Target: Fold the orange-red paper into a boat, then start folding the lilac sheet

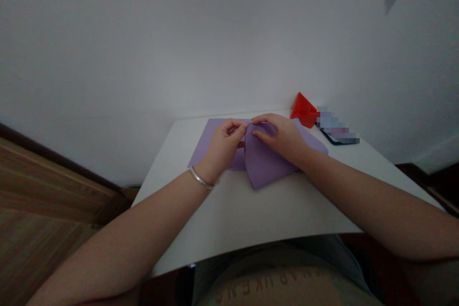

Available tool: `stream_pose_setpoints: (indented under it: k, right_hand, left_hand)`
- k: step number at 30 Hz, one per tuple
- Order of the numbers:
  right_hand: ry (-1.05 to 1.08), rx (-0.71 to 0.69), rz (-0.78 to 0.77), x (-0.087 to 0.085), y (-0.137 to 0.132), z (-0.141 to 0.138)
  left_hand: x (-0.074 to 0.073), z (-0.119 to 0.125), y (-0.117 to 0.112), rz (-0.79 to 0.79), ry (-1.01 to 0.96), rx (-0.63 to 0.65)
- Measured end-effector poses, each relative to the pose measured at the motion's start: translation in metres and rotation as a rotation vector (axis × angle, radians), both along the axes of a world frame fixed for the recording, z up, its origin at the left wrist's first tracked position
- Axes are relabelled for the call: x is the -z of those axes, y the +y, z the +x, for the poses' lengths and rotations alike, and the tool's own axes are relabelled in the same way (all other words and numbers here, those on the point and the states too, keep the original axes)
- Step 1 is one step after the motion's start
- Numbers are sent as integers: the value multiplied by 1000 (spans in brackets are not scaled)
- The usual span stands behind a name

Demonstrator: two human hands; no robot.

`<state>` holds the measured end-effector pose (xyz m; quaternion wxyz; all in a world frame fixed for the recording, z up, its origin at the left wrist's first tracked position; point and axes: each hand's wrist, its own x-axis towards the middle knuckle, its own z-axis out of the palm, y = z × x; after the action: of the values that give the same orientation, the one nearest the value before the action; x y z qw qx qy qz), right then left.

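A sheet of purple paper (267, 160) lies over the white table, its right part lifted and curled toward me. My left hand (225, 141) pinches at the paper's upper edge near the middle, thumb and forefinger together. Just beside it my right hand (278, 134) grips the curled part between its thumb and fingers. The fingertips of the two hands nearly meet. On the left the paper lies flat, partly covered by my left hand and wrist. A silver bracelet circles my left wrist.
Behind my right hand stands a folded red paper shape (304, 111) against the wall. A phone-like flat object (337, 129), partly blurred out, lies to its right. The white table (215, 220) meets the wall at the back. Wooden furniture (50, 201) stands at the left.
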<state>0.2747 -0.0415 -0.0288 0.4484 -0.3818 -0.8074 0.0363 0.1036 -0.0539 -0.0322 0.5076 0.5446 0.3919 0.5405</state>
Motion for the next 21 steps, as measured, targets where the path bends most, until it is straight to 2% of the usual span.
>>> stream_pose_setpoints:
  k: [12,21]
  right_hand:
    - [73,-23,-22,0,5,-1]
    - [123,-29,-46,-3,3,-5]
  left_hand:
    - [-2,1,-3,36,105,-55]
    - [-2,1,-2,133,164,-12]
